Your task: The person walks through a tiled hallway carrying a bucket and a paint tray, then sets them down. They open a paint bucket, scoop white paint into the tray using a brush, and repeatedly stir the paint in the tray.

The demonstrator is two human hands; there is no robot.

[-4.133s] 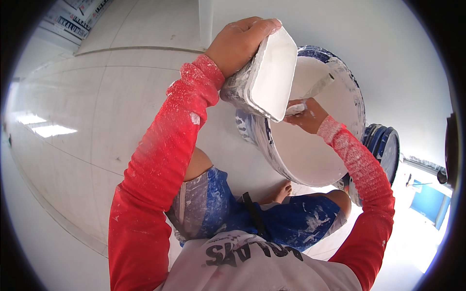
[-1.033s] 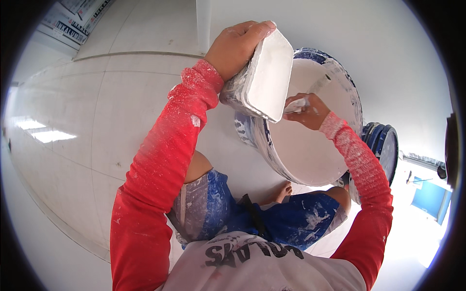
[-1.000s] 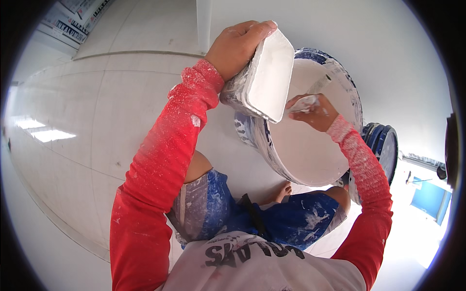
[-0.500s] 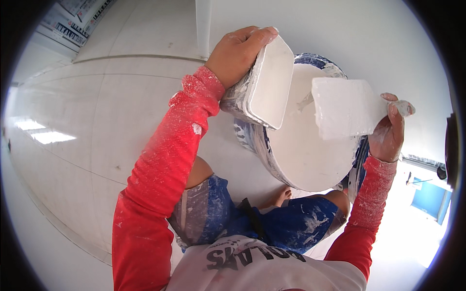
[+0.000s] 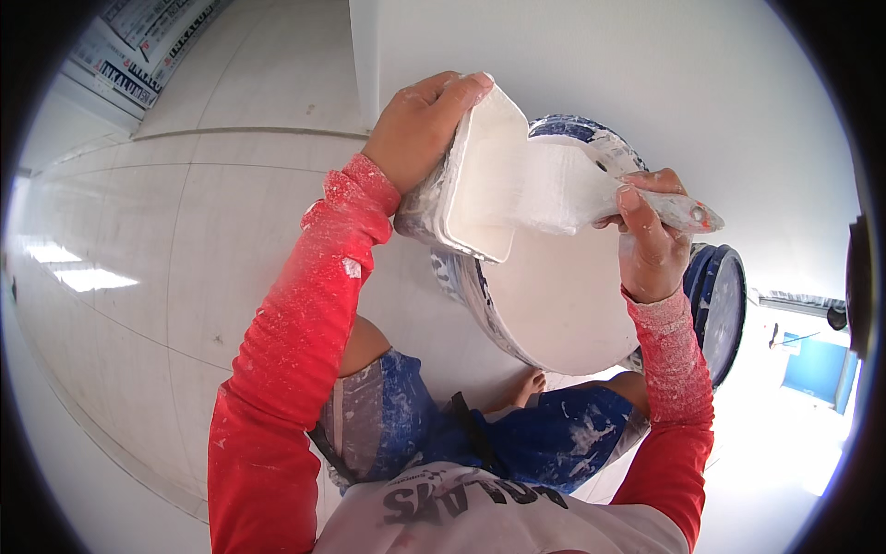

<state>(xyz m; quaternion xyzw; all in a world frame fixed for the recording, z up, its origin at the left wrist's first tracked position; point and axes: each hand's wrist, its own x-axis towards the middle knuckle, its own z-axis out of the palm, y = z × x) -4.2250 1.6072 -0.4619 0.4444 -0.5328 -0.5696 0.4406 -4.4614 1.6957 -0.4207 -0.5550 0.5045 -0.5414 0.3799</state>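
Note:
My left hand (image 5: 417, 129) grips a rectangular, white-coated container (image 5: 475, 185) by its upper end, tilted above a large bucket of white paint or compound (image 5: 554, 314) with a smeared blue rim. My right hand (image 5: 653, 231) is closed round the handle of a wide paintbrush (image 5: 572, 189). Its head, thickly coated in white, lies against the container's opening. Both red sleeves are speckled white. My bent legs in blue shorts (image 5: 554, 434) are just below the bucket.
Beside the bucket at right stand blue lidded buckets (image 5: 715, 314). A white wall (image 5: 701, 83) rises behind them. Tiled floor (image 5: 138, 231) stretches to the left, with printed wrapped material (image 5: 138, 51) at the upper left. Bright light and a blue panel (image 5: 817, 369) show at the far right.
My right hand has lifted the brush from inside the bucket, out to the right, then leftward to the container. My left hand and container have shifted slightly down and left.

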